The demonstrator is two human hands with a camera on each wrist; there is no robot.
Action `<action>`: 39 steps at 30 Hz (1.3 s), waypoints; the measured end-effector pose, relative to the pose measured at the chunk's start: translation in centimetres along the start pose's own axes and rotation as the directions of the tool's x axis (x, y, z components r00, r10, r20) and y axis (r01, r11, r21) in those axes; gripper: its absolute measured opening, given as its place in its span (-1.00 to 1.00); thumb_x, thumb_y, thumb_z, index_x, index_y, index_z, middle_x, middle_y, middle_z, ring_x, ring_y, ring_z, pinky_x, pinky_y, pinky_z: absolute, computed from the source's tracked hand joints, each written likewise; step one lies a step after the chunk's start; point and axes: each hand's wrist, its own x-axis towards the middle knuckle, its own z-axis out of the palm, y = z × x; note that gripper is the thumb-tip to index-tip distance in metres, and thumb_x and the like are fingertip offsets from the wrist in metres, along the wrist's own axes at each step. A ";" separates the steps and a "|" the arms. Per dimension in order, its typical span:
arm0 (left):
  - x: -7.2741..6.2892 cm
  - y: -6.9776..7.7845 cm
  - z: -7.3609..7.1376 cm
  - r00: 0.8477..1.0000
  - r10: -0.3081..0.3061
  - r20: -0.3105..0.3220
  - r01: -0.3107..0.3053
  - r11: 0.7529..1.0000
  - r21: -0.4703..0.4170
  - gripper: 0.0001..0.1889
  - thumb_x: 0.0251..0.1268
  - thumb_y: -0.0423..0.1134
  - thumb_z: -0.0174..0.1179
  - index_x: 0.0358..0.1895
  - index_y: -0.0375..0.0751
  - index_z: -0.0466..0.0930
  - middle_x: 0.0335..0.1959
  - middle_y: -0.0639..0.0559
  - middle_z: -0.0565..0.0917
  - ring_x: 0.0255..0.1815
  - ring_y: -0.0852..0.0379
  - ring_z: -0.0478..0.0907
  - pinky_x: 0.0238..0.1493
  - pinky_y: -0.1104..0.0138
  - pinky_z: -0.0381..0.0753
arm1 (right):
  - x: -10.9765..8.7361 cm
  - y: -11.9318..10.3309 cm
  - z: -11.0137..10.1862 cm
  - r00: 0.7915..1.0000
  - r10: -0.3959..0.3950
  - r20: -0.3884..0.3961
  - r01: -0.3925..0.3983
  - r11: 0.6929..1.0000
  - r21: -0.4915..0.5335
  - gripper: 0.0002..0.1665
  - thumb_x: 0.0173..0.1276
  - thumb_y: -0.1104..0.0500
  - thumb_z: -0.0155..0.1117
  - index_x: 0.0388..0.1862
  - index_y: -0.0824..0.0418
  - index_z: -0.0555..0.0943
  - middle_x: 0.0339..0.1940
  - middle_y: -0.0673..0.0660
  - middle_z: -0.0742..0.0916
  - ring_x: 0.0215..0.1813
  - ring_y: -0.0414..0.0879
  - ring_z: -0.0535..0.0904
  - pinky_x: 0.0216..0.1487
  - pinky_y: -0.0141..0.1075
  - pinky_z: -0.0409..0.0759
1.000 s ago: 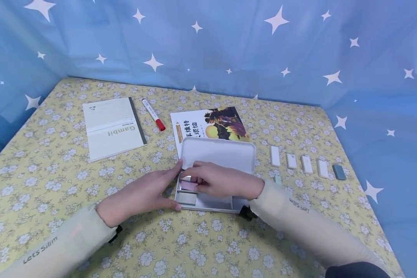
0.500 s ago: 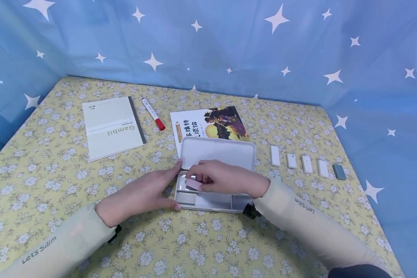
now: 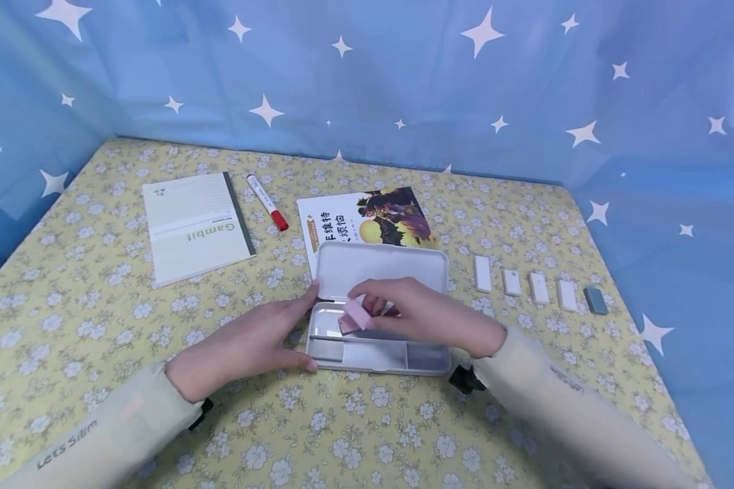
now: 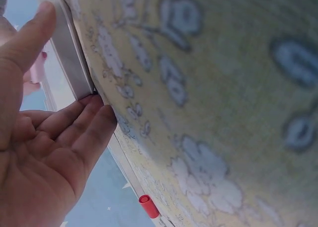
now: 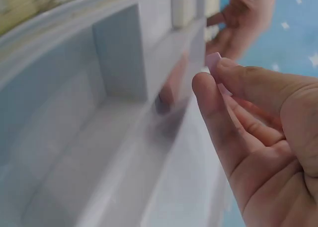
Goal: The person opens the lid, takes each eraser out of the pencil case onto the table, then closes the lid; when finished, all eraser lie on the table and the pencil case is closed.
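Note:
A pink eraser (image 3: 359, 314) is pinched between the thumb and finger of my right hand (image 3: 406, 309), low over the rear compartment of an opened pencil case (image 3: 376, 367). Its reflection shows in the shiny metal inside. The right wrist view has the same eraser (image 5: 214, 63) at the fingertips. My left hand (image 3: 253, 346) rests against the left end of the case, thumb by the front corner and forefinger near the hinge. In the left wrist view the left hand's (image 4: 54, 137) fingers are extended, their tips touching the case's end wall (image 4: 67, 43).
Behind the raised lid (image 3: 379, 268) lies an illustrated book (image 3: 336, 207). To its left are a red-capped marker (image 3: 268, 202) and a notebook (image 3: 198, 227). Right of the case, several white blocks (image 3: 482, 274) and a dark blue-grey block (image 3: 596, 301) stand in a row.
My right hand has lifted the pink eraser from the left part of the rear compartment and drawn back to the right with it. The left hand has stayed at the case.

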 end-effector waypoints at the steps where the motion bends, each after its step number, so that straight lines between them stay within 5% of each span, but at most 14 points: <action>1: 0.0 0.0 0.0 1.000 0.002 -0.002 -0.002 1.000 0.000 0.27 0.10 0.08 0.56 0.71 -0.27 -0.13 0.63 -0.26 0.28 0.55 -0.26 0.43 0.56 -0.07 0.46 | -0.6 0.2 -0.2 1.000 0.011 -0.025 -0.011 1.000 0.000 -0.44 0.49 0.24 0.36 0.43 0.17 0.53 0.00 0.07 0.83 0.05 -0.12 0.77 0.10 -0.27 0.80; 11: -0.2 0.0 0.0 1.000 -0.009 -0.003 0.009 1.000 -0.003 0.28 0.10 0.08 0.56 0.71 -0.27 -0.15 0.62 -0.30 0.28 0.55 -0.27 0.42 0.57 -0.08 0.45 | -7.2 2.4 -2.4 0.959 0.172 -0.226 -0.190 0.980 -0.060 -0.48 0.48 0.23 0.38 0.39 0.14 0.58 -0.02 0.03 0.84 0.03 -0.09 0.78 0.11 -0.14 0.81; 21: 0.0 0.0 -0.1 1.000 0.006 -0.001 -0.006 1.000 0.013 0.27 0.11 0.09 0.56 0.70 -0.30 -0.14 0.62 -0.29 0.29 0.55 -0.25 0.43 0.56 -0.05 0.47 | -13.5 5.4 -3.2 0.874 0.310 -0.374 -0.364 0.928 -0.083 -0.42 0.44 0.25 0.42 0.41 0.27 0.55 -0.09 0.12 0.82 -0.04 -0.03 0.76 -0.09 -0.33 0.81; 30: 0.0 0.0 -0.1 1.000 0.008 0.005 -0.008 1.000 0.001 0.27 0.13 0.08 0.55 0.71 -0.30 -0.15 0.62 -0.29 0.30 0.54 -0.25 0.44 0.56 -0.05 0.48 | -17.2 7.9 -2.8 0.831 0.407 -0.379 -0.469 0.879 -0.085 -0.43 0.41 0.30 0.42 0.37 0.34 0.55 -0.16 0.11 0.82 -0.17 -0.36 0.69 -0.18 -0.43 0.77; 39: 0.0 0.0 -0.1 1.000 0.008 0.009 -0.008 1.000 -0.004 0.26 0.14 0.08 0.55 0.71 -0.30 -0.16 0.63 -0.28 0.27 0.56 -0.25 0.42 0.57 -0.06 0.46 | -18.4 9.4 -1.8 0.825 0.469 -0.316 -0.502 0.865 -0.026 -0.44 0.38 0.25 0.47 0.30 0.39 0.59 -0.10 0.14 0.80 -0.17 -0.43 0.66 -0.17 -0.48 0.75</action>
